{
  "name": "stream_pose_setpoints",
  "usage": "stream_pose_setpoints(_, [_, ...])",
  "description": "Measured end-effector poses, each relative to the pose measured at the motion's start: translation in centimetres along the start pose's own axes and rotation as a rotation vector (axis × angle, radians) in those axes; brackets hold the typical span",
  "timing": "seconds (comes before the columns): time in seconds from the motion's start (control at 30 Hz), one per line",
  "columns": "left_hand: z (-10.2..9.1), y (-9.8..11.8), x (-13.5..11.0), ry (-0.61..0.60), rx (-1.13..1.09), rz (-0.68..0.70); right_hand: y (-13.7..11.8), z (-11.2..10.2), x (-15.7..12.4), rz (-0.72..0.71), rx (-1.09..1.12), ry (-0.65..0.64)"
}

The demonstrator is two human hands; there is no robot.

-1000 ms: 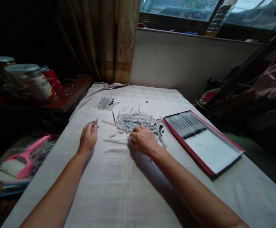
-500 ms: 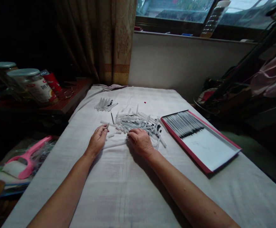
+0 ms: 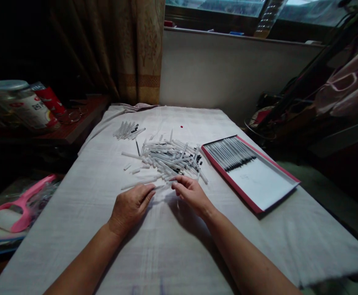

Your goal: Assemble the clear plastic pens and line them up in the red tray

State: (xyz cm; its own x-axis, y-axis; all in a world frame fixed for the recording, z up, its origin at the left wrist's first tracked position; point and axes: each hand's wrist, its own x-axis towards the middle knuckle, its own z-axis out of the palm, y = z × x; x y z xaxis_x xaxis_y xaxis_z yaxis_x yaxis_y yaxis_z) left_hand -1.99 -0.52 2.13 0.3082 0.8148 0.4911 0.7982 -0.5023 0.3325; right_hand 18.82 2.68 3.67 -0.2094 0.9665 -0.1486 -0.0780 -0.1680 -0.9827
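My left hand (image 3: 132, 205) is closed in a pinch on a slim pen (image 3: 158, 187), whose thin end sticks out to the right. Facing it, my right hand (image 3: 191, 194) pinches a small translucent pen cap (image 3: 170, 182), partly covered by the fingers. The two pieces are close together; whether they touch I cannot tell. Just beyond my hands lies a loose heap of clear pen barrels (image 3: 166, 157), dark refills and small black parts. A few clear caps (image 3: 135, 171) lie left of the heap. A long clear barrel (image 3: 138, 183) rests behind my left hand.
A shallow red-edged box (image 3: 252, 186) on the right holds a row of black-tipped pens (image 3: 232, 152). Another small group of barrels (image 3: 126, 130) lies at the far left, and a red bit (image 3: 181, 126) lies farther back. Jars (image 3: 28, 106) stand on a side table.
My left hand has moved right and nearer to me, its pen now pointing right. My right hand has come away from the heap with a cap. The view has shifted slightly.
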Motion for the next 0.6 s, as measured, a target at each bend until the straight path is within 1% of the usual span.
stream_pose_setpoints(0.17, [0.0, 0.6, 0.0, -0.040, 0.025, 0.016, 0.6, 0.6, 0.1, -0.002, -0.016, -0.034])
stream_pose_setpoints(0.33, [0.4, 0.7, -0.1, -0.026, 0.050, 0.048, 1.1, 0.6, 0.0, 0.011, -0.046, -0.096])
stream_pose_setpoints(0.43, [0.5, 0.7, -0.2, -0.027, 0.064, 0.092, 1.4, 0.4, 0.1, 0.001, -0.106, -0.136])
stream_pose_setpoints(0.6, [0.8, 0.7, -0.4, -0.019, 0.066, 0.122, 1.6, 0.3, 0.2, -0.024, -0.215, -0.145])
